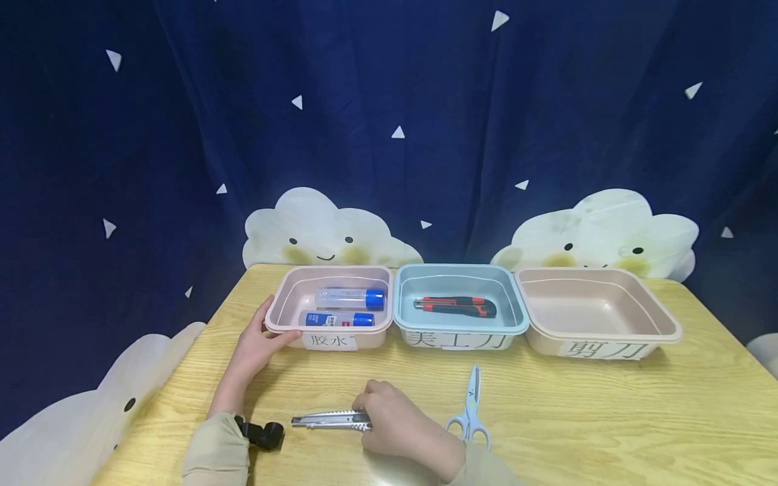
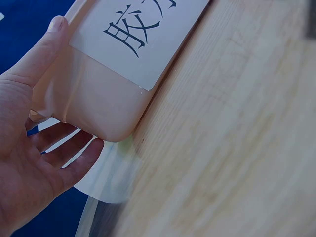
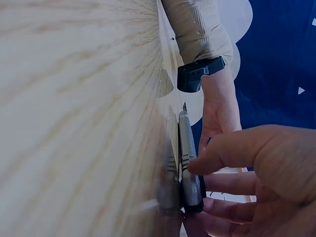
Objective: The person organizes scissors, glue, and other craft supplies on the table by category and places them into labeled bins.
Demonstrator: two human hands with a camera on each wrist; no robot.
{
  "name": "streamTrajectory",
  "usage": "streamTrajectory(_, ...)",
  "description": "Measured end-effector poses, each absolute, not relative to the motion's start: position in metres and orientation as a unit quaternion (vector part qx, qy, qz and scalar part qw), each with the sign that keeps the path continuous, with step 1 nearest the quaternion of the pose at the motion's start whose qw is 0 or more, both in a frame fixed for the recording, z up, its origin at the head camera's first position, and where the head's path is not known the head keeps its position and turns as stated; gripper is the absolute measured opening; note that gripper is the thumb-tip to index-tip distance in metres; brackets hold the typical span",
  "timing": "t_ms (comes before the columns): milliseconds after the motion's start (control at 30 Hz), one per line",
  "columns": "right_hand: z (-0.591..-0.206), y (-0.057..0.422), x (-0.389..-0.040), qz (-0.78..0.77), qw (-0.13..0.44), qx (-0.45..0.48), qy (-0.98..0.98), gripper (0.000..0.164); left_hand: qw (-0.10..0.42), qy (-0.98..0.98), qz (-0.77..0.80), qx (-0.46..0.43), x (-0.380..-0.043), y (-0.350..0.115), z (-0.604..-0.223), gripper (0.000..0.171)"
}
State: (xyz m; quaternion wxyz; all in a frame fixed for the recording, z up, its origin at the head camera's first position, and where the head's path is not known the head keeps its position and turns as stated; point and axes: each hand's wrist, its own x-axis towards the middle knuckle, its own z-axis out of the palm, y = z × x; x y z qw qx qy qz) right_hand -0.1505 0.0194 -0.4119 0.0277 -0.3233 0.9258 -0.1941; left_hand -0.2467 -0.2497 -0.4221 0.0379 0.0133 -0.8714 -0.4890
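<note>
A silver utility knife (image 1: 331, 420) lies on the wooden table, its tip pointing left. My right hand (image 1: 395, 422) pinches the knife's right end; in the right wrist view the thumb (image 3: 210, 158) is on one side of the knife (image 3: 188, 158) and the fingers are on the other. At the far left, my left hand (image 1: 258, 344) holds the corner of a pink bin (image 1: 286, 331), thumb on the front rim and fingers round the side. Inside that bin lie two glue tubes (image 1: 349, 298) with blue caps. Light-blue scissors (image 1: 471, 408) lie just right of my right hand.
A blue bin (image 1: 460, 331) holding a red-and-black utility knife (image 1: 456, 306) stands in the middle of the row. To its right is another pink bin (image 1: 598, 331). Paper labels with Chinese characters are on the bins' fronts. A dark-blue curtain (image 1: 365, 121) hangs behind the table.
</note>
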Motion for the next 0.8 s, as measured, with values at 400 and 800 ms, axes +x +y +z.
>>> streamTrajectory(400,-0.412,0.021,-0.152,-0.206,-0.001,-0.327,0.922,0.018,0.036,-0.87,-0.492,0.013,-0.246,-0.25,-0.421,0.1)
streamTrajectory(800,-0.398,0.038,-0.161,-0.21,-0.03,-0.334,0.918,0.024,0.036,-0.87,-0.492,0.009,-0.247,-0.25,-0.422,0.1)
